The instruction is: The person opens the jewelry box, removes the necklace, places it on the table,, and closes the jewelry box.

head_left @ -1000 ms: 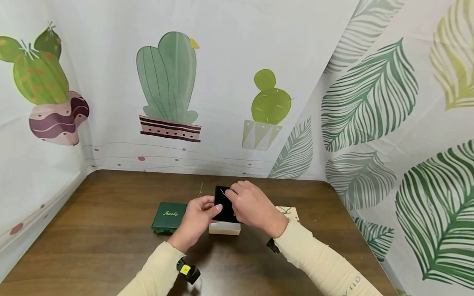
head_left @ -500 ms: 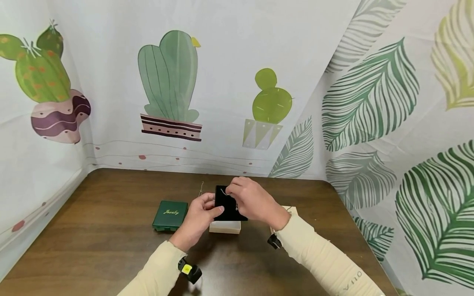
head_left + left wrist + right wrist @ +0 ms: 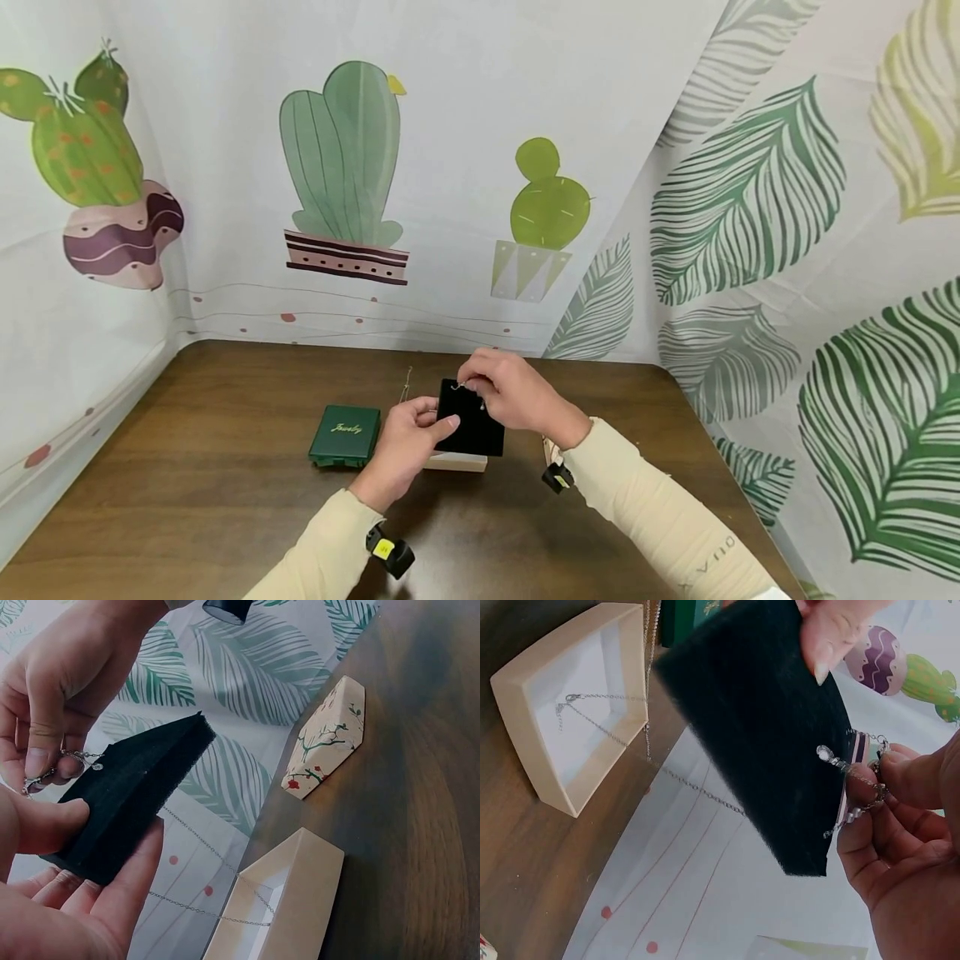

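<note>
My left hand (image 3: 405,446) grips a black velvet jewelry pad (image 3: 476,432) by its left side, thumb on the face and fingers behind. At the pad's upper edge, my right hand (image 3: 521,396) pinches a thin silver necklace (image 3: 824,754) with small clear stones, between thumb and fingertips. In the right wrist view a fine chain (image 3: 697,793) hangs from behind the pad down into an open cream box (image 3: 536,746). That box stands on the table just under the pad. Part of the necklace is hidden by the right fingers.
A green box (image 3: 345,432) lettered "Jewelry" lies left of the left hand. Another chain (image 3: 406,387) lies on the wooden table (image 3: 240,467) behind that hand. The cream lid (image 3: 326,742) with painted blossoms is to the right, mostly behind the right wrist. Printed cloth hangs around the table.
My right hand has risen slightly along the pad's upper edge, still pinching the necklace. The pad has shifted a little to the right and tilted; the left hand keeps its grip.
</note>
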Motion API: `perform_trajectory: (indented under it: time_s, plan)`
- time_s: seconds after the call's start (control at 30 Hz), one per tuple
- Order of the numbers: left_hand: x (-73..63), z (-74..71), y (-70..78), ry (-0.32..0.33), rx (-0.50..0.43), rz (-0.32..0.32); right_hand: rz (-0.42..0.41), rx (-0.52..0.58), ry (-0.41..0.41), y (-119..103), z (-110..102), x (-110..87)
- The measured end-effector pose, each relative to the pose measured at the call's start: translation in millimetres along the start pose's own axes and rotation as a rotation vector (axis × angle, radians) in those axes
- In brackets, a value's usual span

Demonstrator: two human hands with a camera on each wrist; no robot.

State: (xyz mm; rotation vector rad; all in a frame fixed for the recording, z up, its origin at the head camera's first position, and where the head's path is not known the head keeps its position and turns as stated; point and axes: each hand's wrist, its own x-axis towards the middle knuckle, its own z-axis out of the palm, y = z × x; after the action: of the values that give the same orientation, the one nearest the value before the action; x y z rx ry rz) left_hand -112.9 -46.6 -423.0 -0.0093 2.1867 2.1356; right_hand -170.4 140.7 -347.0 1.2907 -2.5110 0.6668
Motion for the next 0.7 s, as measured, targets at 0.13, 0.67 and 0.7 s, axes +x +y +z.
perform_trajectory:
  time_s: [0.13, 0.67, 0.7]
  plan:
    - [-3.9, -0.2, 1.0, 0.012, 0.040, 0.009, 0.013, 0.056, 0.007, 0.2, -3.6, 2.5]
    - [-8.2, 2.1, -4.2, 0.028, 0.109, 0.018, 0.037, 0.075, 0.007, 2.5, -11.9, 10.0]
    - [-8.4, 2.0, -4.1, 0.028, 0.110, 0.018, 0.036, 0.072, 0.009, 2.4, -12.8, 10.6]
